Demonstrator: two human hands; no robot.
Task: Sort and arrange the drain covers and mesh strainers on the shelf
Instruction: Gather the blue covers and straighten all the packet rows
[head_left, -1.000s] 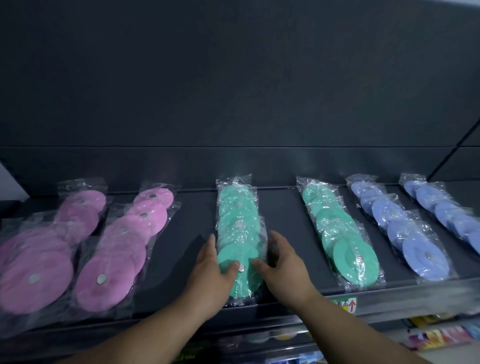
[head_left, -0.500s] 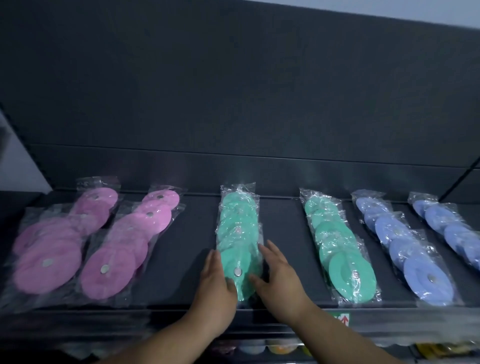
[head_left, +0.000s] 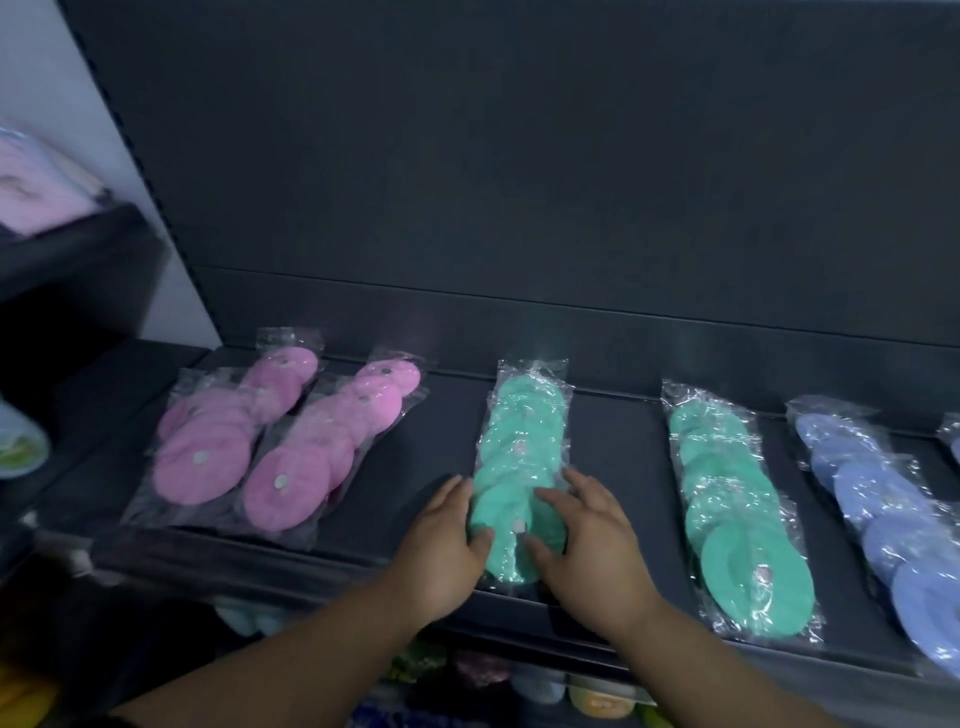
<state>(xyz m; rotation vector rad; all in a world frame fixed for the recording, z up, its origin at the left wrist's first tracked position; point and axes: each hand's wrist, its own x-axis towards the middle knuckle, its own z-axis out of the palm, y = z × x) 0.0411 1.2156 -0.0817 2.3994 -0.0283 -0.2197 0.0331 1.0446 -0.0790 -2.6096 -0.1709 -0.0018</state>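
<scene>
- Dark grey back panel rises behind a dark shelf, on which clear packs of round drain covers lie in rows running front to back.
- Middle green pack lies near the shelf's centre, its covers overlapping in a line and its near end at the front edge.
- Left hand lies against the pack's left side, fingers straight along the edge, thumb resting on top of the nearest cover; its grip is released, not closed round the pack.
- Right hand rests on the pack's right side, fingers spread and fairly straight over the plastic, thumb touching the nearest cover; its grip is released too.
- Second green pack lies to the right, apart from the first, with bare shelf between them.
- Blue pack lies just beyond that; another blue pack is cut off at the right edge.
- Two pink packs lie to the left, overlapping each other, angled slightly, well apart from the middle green pack.
- Below the shelf's front edge, small coloured goods show on a lower level, too blurred to identify.
- At far left, a neighbouring shelf holds a blurred pink item, with a pale tub lower down.
</scene>
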